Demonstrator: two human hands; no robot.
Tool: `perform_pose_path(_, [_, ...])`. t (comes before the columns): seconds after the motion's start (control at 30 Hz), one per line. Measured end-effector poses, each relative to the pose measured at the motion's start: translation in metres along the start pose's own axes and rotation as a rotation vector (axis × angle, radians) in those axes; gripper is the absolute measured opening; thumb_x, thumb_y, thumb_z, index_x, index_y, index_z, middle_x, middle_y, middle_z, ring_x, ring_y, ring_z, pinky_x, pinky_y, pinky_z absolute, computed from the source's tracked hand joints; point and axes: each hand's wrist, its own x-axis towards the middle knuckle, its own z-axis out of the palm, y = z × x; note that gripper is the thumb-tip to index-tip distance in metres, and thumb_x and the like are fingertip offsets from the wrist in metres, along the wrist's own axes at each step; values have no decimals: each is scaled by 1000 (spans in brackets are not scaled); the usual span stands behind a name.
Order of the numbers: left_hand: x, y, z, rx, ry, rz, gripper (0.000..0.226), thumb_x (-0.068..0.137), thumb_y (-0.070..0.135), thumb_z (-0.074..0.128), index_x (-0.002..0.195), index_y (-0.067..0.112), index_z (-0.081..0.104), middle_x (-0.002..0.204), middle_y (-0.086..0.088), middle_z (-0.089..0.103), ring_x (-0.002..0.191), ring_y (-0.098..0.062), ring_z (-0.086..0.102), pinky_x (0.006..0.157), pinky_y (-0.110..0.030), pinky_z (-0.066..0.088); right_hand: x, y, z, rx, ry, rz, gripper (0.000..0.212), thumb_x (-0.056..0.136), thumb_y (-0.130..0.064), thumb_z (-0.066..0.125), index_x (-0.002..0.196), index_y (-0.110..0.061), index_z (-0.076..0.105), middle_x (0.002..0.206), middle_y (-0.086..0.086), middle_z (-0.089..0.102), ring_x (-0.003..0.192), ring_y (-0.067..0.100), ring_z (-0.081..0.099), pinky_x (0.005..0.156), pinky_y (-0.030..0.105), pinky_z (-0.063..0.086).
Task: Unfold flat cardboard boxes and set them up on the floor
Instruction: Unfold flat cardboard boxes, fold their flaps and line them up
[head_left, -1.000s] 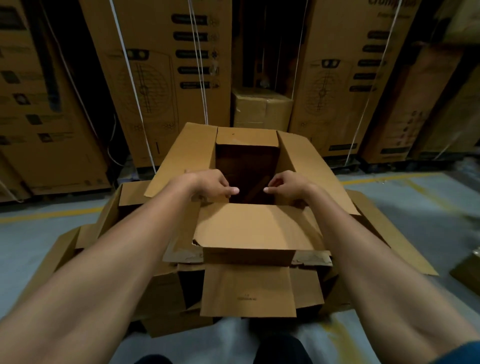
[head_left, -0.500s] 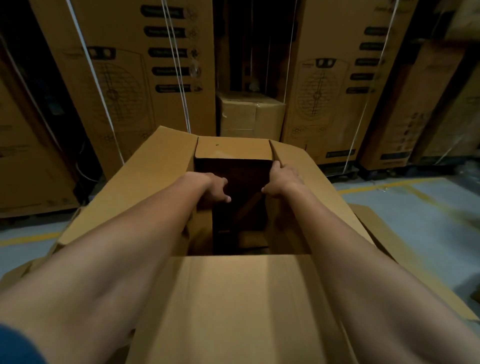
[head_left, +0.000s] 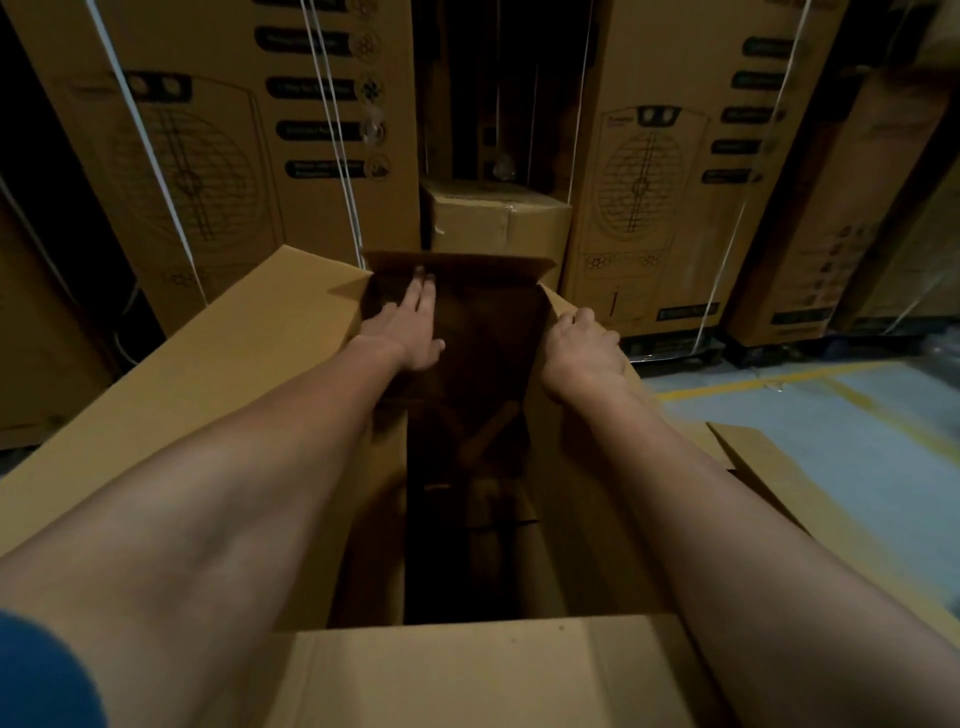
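A large brown cardboard box (head_left: 218, 374) stands open right in front of me, its flaps spread outward. My left hand (head_left: 410, 325) reaches inside with straight fingers pressed flat against the dark far wall, just below the far flap (head_left: 467, 262). My right hand (head_left: 584, 353) grips the top edge of the right wall, fingers curled over it. The near flap (head_left: 467, 670) lies flat toward me. The inside of the box is dark, and its bottom is hard to make out.
Tall printed cartons bound with white straps (head_left: 218, 130) (head_left: 670, 156) form a wall behind the box. A small sealed carton (head_left: 493, 218) sits between them. Another cardboard piece (head_left: 753, 457) lies at right on the grey floor with yellow lines (head_left: 831, 400).
The box has come up and closer to me. My left hand moved from the left rim deeper inside to the far wall. My right hand slid along the right wall's edge.
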Motion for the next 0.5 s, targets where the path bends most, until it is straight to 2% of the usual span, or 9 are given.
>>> perform_pose_path(0.07, [10,1,-7,-15,16,-25,100,103,47,57,165,26,-19,168,8,-35,147,-37,41,113,-54,45,-1,-4,-2,-41,21,12,59,100,-18,62,153,-5,40,149,14,35,128,43,45,84,43,45])
perform_pose_path(0.13, [20,3,-13,-13,17,-43,100,104,46,56,165,26,-21,167,9,-38,145,-38,42,110,-53,48,0,-7,-1,-67,48,21,55,100,-20,60,151,-6,44,146,15,37,126,42,46,78,42,40])
perform_pose_path(0.23, [36,4,-18,5,-4,-56,102,104,43,57,164,24,-24,167,7,-38,145,-40,43,109,-53,48,-1,-9,5,-75,76,51,55,99,-23,63,148,-5,47,140,17,40,123,40,47,80,43,43])
perform_pose_path(0.33, [52,2,-17,-33,-70,-72,106,104,36,58,160,28,-32,169,7,-32,146,-42,42,114,-53,44,-1,-9,11,-109,98,53,48,102,-23,56,146,-5,48,138,19,46,122,39,47,87,44,46])
perform_pose_path(0.5, [64,-7,-6,-74,-136,-94,112,102,28,61,156,38,-36,171,6,-27,149,-43,37,116,-53,41,-2,-13,15,-169,117,24,44,102,-22,53,143,-6,48,135,16,54,120,37,50,74,42,39])
